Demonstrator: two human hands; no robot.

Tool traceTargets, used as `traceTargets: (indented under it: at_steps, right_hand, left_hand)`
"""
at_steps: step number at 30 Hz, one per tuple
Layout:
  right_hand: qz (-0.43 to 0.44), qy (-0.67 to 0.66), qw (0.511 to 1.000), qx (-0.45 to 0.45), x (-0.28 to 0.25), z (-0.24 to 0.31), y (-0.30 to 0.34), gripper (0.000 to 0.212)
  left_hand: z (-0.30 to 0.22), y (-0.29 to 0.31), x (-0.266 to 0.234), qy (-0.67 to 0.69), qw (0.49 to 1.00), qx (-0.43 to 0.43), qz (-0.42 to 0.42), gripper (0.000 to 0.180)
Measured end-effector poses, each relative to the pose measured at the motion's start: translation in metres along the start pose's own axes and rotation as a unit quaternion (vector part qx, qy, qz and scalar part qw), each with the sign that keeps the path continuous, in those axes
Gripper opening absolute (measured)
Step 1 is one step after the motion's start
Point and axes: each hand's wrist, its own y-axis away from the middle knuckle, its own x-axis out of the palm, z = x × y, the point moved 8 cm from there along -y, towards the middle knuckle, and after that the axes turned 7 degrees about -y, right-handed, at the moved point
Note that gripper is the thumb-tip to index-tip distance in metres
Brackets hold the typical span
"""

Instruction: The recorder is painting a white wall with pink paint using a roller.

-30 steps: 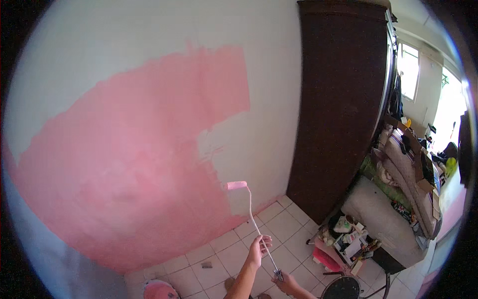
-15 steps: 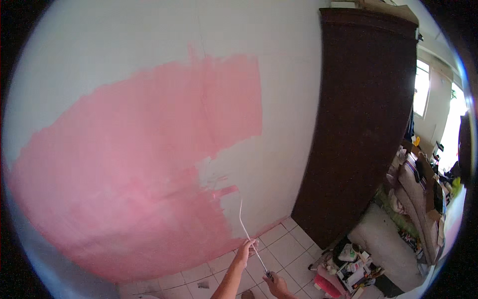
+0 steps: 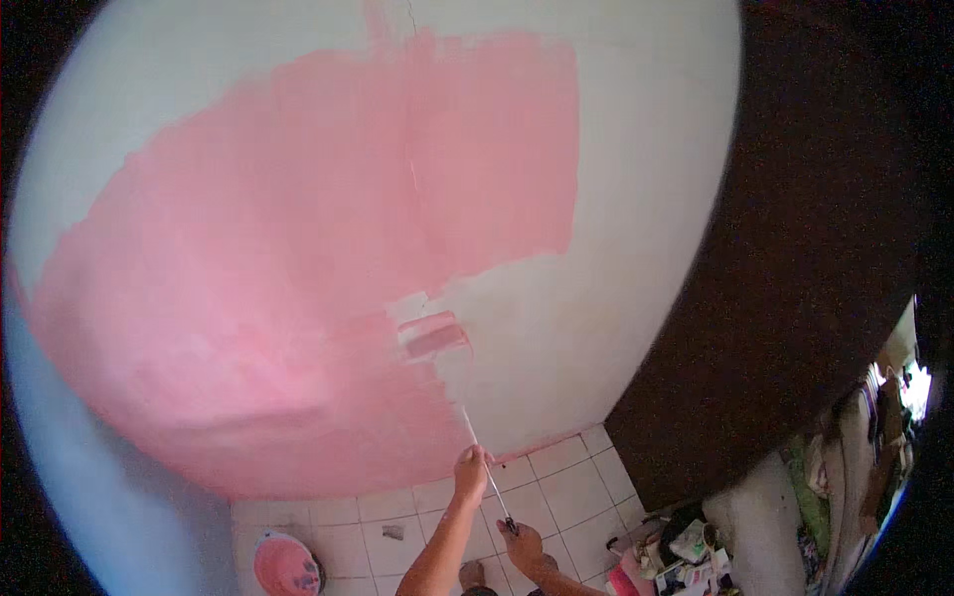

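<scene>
A paint roller with a pink sleeve lies against the wall, at the right edge of the pink painted area. Its thin metal rod runs down toward me. Around the rod, partway along, my left hand is closed. Lower and to the right, my right hand grips the dark handle end. Bare white wall shows just right of the roller, and a thin crack runs down through the paint above it.
On the tiled floor at lower left stands a bucket of pink paint. A tall dark brown wardrobe borders the wall on the right. Mixed clutter and a rolled mattress-like bundle lie at lower right. The adjoining wall is bluish.
The view has turned left and down, bringing the paint bucket into sight. The roller has moved up a little along the edge of the paint, both hands still on it.
</scene>
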Motion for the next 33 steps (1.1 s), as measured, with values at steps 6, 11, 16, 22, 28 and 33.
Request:
traceTargets:
  at_steps: [6,11,16,22,28,33]
  right_hand:
    - [0.098,0.011,0.989,0.111,-0.012,0.002,-0.002,0.054]
    - [0.045,0.018,0.997,0.061,-0.011,0.014,-0.019,0.048]
    - [0.012,-0.032,0.999,0.022,-0.003,0.039,-0.031,0.050]
    - [0.020,-0.019,0.999,0.045,0.021,0.008,-0.046,0.045]
    - [-0.056,0.180,0.977,-0.096,0.033,-0.053,-0.020,0.032]
    - [-0.040,0.137,0.976,-0.166,0.051,-0.087,-0.044,0.029]
  left_hand:
    - [0.073,-0.021,0.018,-0.034,0.986,-0.164,0.020,0.039]
    - [0.030,-0.033,0.014,0.023,0.995,-0.085,-0.038,0.037]
    - [-0.068,-0.022,-0.008,-0.081,0.978,0.057,-0.183,0.034]
    - [-0.074,-0.014,-0.009,-0.248,0.912,0.134,-0.298,0.025]
    - [0.059,-0.014,0.008,-0.328,0.909,0.031,-0.255,0.031]
    - [0.151,-0.040,0.014,-0.209,0.957,0.046,-0.198,0.029]
